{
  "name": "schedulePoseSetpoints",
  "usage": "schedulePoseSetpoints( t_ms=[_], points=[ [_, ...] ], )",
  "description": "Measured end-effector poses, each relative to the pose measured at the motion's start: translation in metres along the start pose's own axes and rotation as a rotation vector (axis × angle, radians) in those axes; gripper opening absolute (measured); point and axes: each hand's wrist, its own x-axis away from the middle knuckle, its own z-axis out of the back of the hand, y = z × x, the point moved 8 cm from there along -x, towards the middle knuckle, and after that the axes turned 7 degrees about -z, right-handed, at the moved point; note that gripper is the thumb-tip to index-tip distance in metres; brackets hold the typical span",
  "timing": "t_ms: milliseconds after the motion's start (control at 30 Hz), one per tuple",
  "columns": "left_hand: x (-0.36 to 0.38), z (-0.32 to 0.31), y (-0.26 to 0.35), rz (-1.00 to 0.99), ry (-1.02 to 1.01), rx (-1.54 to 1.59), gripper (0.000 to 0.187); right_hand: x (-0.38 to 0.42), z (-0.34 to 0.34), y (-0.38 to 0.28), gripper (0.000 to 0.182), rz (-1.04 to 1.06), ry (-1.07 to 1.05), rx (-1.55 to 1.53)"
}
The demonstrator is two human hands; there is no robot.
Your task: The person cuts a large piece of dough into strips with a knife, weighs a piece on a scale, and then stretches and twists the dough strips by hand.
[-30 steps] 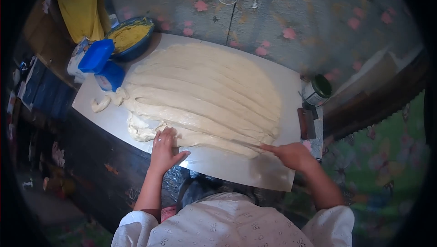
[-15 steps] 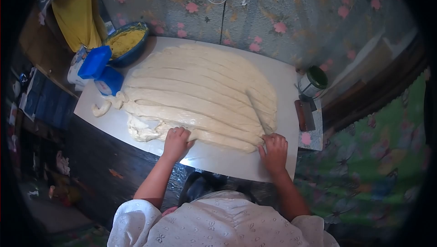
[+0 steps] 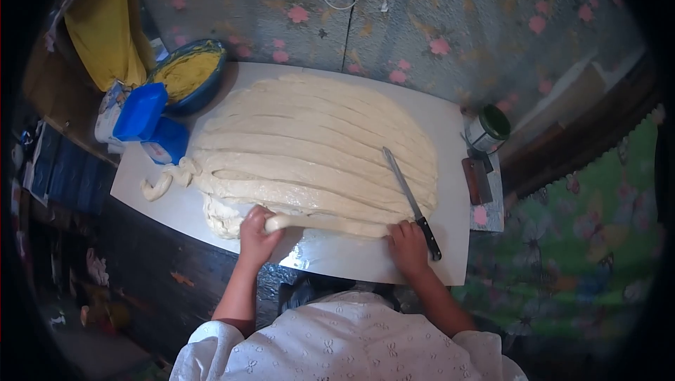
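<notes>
A wide sheet of pale dough [image 3: 316, 135], cut into long strips, covers much of the white table. Along its near edge runs one dough strip [image 3: 330, 225], stretched between my two hands. My left hand [image 3: 259, 235] is closed around the strip's left end, which curls up at the fingers. At the strip's right end, my right hand [image 3: 408, 244] has its fingers bent onto the dough. Just beside the right hand lies a knife [image 3: 406, 191] with a black handle, its blade resting across the sheet. Crumpled dough [image 3: 221, 216] sits left of the left hand.
At the back left stand a bowl of yellow filling [image 3: 186, 75] and a blue kitchen scale [image 3: 155, 124]. Small dough scraps [image 3: 158, 185] lie near the scale. On the right are a green-rimmed can [image 3: 488, 130] and a brown-handled scraper [image 3: 477, 181]. A flowered wall rises behind the table.
The near strip has come away from the neighbouring strips toward my body, its left end lifted in my left hand. My right hand has shifted left and nearer, leaving the knife's handle in plain view.
</notes>
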Motion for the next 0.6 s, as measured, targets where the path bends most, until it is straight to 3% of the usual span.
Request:
schedulePoseSetpoints(
  t_ms=[33,100,133,200,267,333,367,400,467,533,567,600],
  points=[
    [-0.007,0.009,-0.005,0.025,0.063,0.115,0.019,-0.003,0.003,-0.001,0.026,-0.009,-0.003,0.003],
    [-0.024,0.024,-0.001,0.057,0.146,0.318,0.019,-0.012,0.012,0.008,0.020,-0.181,-0.068,-0.309],
    [-0.030,0.030,0.001,0.059,0.145,0.321,0.019,-0.015,0.020,0.005,0.020,-0.183,-0.070,-0.306],
    [-0.039,0.037,0.004,0.007,0.114,0.452,0.020,-0.022,0.045,-0.007,0.016,-0.157,-0.065,-0.607],
    [-0.044,0.038,0.006,-0.048,-0.009,0.423,0.026,-0.030,0.078,-0.024,0.015,-0.161,-0.028,-0.736],
    [-0.045,0.026,0.006,0.057,-0.338,-0.142,0.042,-0.038,0.104,-0.041,0.014,-0.170,0.014,-0.866],
    [-0.033,0.011,-0.009,0.076,-0.513,-0.220,0.061,-0.042,0.116,-0.051,0.015,-0.113,0.041,-1.019],
    [-0.031,0.005,-0.003,0.071,-0.520,-0.219,0.061,-0.045,0.129,-0.060,0.017,-0.053,0.071,-1.171],
    [-0.034,-0.017,0.030,-0.120,-0.484,-0.583,0.073,-0.055,0.158,-0.085,0.018,0.057,0.086,-1.242],
    [-0.033,-0.050,0.056,-0.267,-0.463,-0.255,0.071,-0.062,0.171,-0.094,0.018,0.171,0.101,-1.309],
    [-0.032,-0.065,0.057,-0.270,-0.467,-0.252,0.071,-0.065,0.168,-0.099,0.020,0.229,-0.010,-1.365],
    [-0.027,-0.089,0.052,-0.191,-0.610,-0.128,0.065,-0.066,0.164,-0.104,0.021,0.288,-0.122,-1.418]
  ],
)
